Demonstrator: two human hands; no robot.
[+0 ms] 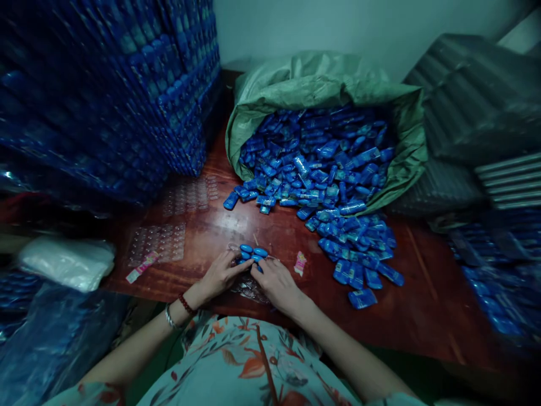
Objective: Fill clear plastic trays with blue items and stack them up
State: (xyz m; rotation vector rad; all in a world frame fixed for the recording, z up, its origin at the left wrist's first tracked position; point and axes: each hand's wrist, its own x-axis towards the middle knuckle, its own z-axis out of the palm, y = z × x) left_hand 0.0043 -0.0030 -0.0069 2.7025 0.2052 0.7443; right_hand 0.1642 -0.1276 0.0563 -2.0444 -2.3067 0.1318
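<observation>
At the table's near edge lies a clear plastic blister tray (249,288), partly covered by my hands. A small group of glossy blue oval pieces (247,248) sits at its far end. My left hand (218,274) has its fingers bent, with thumb and fingertips closed against the left blue pieces. Just beside it, my right hand (275,282) is curled over the tray, its fingertips pressed on the right blue pieces. The two thumbs almost meet. How firmly each piece is held is hidden by the fingers.
A green woven sack (325,90) spills blue packets (316,169) onto the wooden table (211,225). Filled blue trays (169,84) are stacked high at left. More clear trays (156,243), pink wrappers (300,263), white plastic bags (67,262) and grey tray stacks (482,96) surround the workspace.
</observation>
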